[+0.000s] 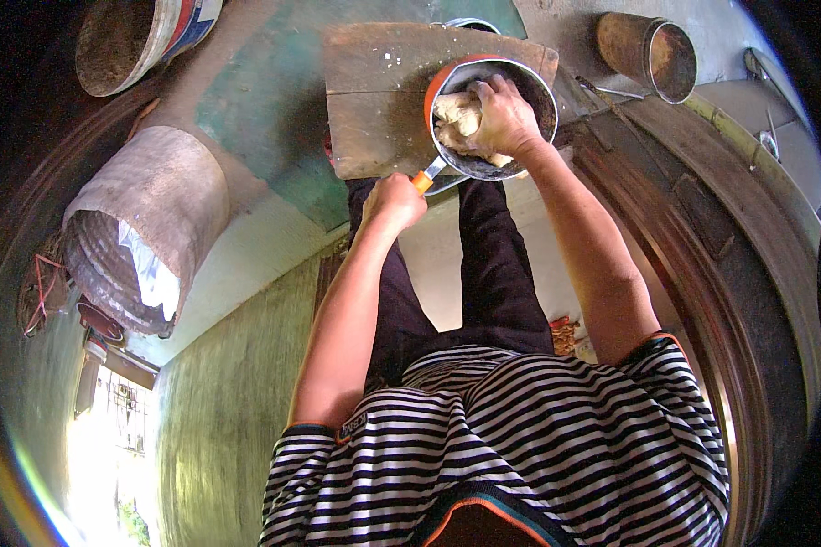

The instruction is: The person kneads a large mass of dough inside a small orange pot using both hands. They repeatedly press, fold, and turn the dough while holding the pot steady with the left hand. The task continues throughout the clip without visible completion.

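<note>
An orange saucepan [431,91] with a dark inside and a pale rim rests on a wooden board [374,118]. My left hand [395,202] is closed around its handle, whose orange end [422,181] shows above my fist. Inside the pan lies a lump of pale dough [456,114], uneven and folded. My right hand [504,118] reaches over the pan's right rim, its bent fingers pressed into the dough. Those fingertips are partly hidden by the hand and the dough.
A large corrugated metal drum [169,182] lies to the left, a pale sheet in its mouth. Beyond it is a bucket [160,46]. At the far right stands a rusty can [629,50], with a thin metal tool [611,91] near it. A curved dark ledge [684,173] runs along the right.
</note>
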